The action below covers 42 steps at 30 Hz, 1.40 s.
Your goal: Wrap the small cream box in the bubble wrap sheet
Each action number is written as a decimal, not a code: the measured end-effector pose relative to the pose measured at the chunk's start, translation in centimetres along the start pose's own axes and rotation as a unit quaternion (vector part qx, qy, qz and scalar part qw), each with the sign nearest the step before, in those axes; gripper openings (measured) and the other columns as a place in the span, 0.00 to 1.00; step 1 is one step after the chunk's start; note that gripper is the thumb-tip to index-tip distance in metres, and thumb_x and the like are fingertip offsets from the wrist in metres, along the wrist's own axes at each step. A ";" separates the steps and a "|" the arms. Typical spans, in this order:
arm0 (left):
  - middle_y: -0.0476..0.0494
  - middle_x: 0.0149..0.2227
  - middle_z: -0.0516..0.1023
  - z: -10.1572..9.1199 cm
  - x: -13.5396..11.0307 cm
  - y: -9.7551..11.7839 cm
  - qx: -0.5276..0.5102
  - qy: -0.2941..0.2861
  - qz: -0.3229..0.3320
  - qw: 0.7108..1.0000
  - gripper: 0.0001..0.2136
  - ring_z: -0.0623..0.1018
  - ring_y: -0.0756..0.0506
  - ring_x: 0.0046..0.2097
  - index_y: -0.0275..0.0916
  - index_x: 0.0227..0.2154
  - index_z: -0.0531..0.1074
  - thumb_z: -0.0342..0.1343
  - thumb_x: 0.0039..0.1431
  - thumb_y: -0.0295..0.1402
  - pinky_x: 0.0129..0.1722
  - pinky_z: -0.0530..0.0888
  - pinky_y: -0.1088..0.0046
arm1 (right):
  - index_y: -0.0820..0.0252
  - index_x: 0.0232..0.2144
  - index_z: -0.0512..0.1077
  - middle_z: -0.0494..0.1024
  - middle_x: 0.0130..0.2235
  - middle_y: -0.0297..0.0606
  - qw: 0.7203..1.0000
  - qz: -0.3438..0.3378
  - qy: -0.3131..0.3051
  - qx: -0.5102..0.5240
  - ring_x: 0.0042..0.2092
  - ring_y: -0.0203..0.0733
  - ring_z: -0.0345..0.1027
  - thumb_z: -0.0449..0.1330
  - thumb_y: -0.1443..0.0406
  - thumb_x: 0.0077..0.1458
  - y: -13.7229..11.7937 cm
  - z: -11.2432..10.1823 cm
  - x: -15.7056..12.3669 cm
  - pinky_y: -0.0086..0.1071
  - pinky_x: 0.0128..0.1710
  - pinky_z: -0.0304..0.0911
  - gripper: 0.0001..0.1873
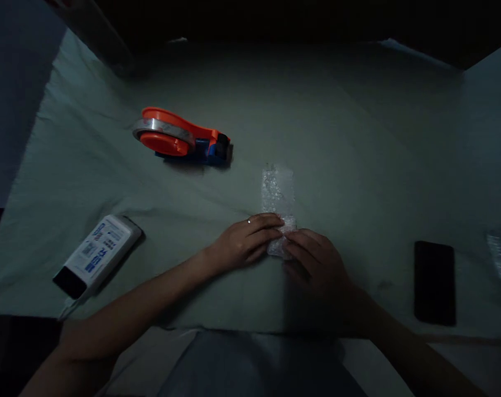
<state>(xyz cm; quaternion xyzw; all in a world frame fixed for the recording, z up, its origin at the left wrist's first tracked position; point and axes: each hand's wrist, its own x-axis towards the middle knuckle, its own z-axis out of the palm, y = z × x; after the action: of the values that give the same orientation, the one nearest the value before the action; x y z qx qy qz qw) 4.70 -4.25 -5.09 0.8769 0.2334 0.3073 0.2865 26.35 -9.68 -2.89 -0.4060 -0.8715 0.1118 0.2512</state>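
Our left hand (247,241) lies loosely stretched on the bubble wrap (277,190) beneath its fingertips, likely light, soft, best held by its edges, and our curled right hand (320,262) touches it, any pinch hidden from us.

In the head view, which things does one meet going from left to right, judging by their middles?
White block with blue print → orange tape dispenser → left hand → bubble wrap → right hand → black phone.
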 end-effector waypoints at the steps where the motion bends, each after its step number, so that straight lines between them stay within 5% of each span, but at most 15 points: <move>1: 0.33 0.52 0.72 0.0 0.0 0.0 0.005 0.002 0.001 1.000 0.14 0.68 0.42 0.58 0.35 0.49 0.66 0.47 0.61 0.24 0.53 0.73 0.60 | 0.64 0.45 0.68 0.76 0.45 0.49 1.000 -0.015 -0.004 -0.006 0.50 0.48 0.67 0.56 0.66 0.55 0.2 0.2 0.0 0.43 0.46 0.67 0.14; 7: 0.37 0.48 0.75 -0.2 -0.1 0.4 0.081 0.018 0.020 0.996 0.16 0.72 0.42 0.51 0.36 0.50 0.66 0.52 0.58 0.25 0.48 0.74 0.60 | 0.63 0.45 0.68 0.73 0.49 0.49 0.999 -0.031 0.009 0.027 0.58 0.49 0.60 0.55 0.69 0.55 0.7 0.7 0.4 0.45 0.50 0.66 0.14; 15: 0.37 0.40 0.71 0.1 0.0 1.0 0.083 0.025 0.000 0.996 0.14 0.71 0.42 0.47 0.33 0.42 0.67 0.59 0.55 0.33 0.44 0.75 0.62 | 0.61 0.38 0.68 0.71 0.49 0.51 0.999 -0.011 0.034 0.041 0.54 0.50 0.63 0.56 0.70 0.54 1.3 1.2 1.2 0.48 0.48 0.68 0.07; 25: 0.31 0.49 0.69 0.6 0.4 1.6 0.100 0.018 -0.008 0.995 0.10 0.70 0.40 0.53 0.34 0.42 0.65 0.55 0.58 0.31 0.49 0.74 0.60 | 0.63 0.36 0.68 0.73 0.47 0.53 0.999 -0.004 0.020 0.030 0.52 0.50 0.64 0.55 0.70 0.55 1.3 0.9 1.7 0.47 0.48 0.68 0.05; 31: 0.31 0.53 0.68 -0.1 1.3 2.2 0.070 -0.013 -0.079 0.994 0.08 0.69 0.40 0.56 0.34 0.42 0.66 0.52 0.61 0.31 0.54 0.71 0.60 | 0.61 0.39 0.68 0.74 0.46 0.50 0.999 0.006 -0.014 0.042 0.51 0.49 0.66 0.53 0.69 0.56 1.7 -0.1 2.9 0.48 0.49 0.67 0.08; 37: 0.40 0.43 0.76 -1.2 3.5 1.0 0.019 0.009 -0.164 0.986 0.06 0.74 0.44 0.47 0.37 0.39 0.67 0.51 0.61 0.31 0.48 0.72 0.65 | 0.64 0.44 0.66 0.76 0.42 0.48 0.996 0.049 -0.045 0.066 0.47 0.47 0.69 0.51 0.70 0.58 2.8 -0.2 5.0 0.44 0.48 0.68 0.11; 42: 0.39 0.43 0.72 -1.0 3.5 1.2 0.023 0.020 -0.172 0.985 0.05 0.71 0.44 0.47 0.36 0.37 0.67 0.53 0.59 0.32 0.48 0.71 0.64 | 0.62 0.43 0.64 0.74 0.46 0.50 0.996 0.051 -0.013 0.072 0.50 0.48 0.67 0.51 0.70 0.57 2.6 0.2 4.4 0.46 0.49 0.67 0.10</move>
<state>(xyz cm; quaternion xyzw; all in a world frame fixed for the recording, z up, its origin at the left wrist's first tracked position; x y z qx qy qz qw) 6.74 -2.68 -2.23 0.8237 0.3935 0.2651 0.3106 25.54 -4.61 -2.62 -0.4292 -0.8427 0.1923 0.2620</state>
